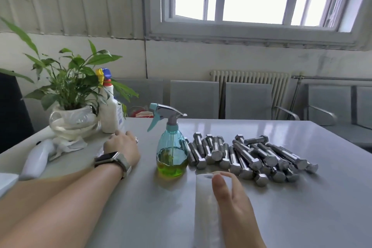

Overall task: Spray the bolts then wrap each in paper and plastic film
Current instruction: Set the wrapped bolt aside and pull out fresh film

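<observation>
1. head view: a grey table (261,217) holds a pile of steel hex bolts (251,157) to the right of centre, lying loose and overlapping, heads mostly toward the viewer.
2. just left of the pile stands a teal spray bottle (172,147), upright, with green liquid low in it.
3. the right hand (233,201) rests on a roll of clear plastic film (205,207) lying near the table's front edge, thumb on the roll, fingers relaxed and spread, not clamped round it.
4. the left hand (120,147), a watch on its wrist, lies on the table near a white bottle (109,106); its fingers are turned away, so the grip cannot be told.
5. judgement: the bolts look heavy, rigid and smooth, likely slick once sprayed; hold each by the hex head or shank. the bottle looks light; take its neck and trigger.
</observation>
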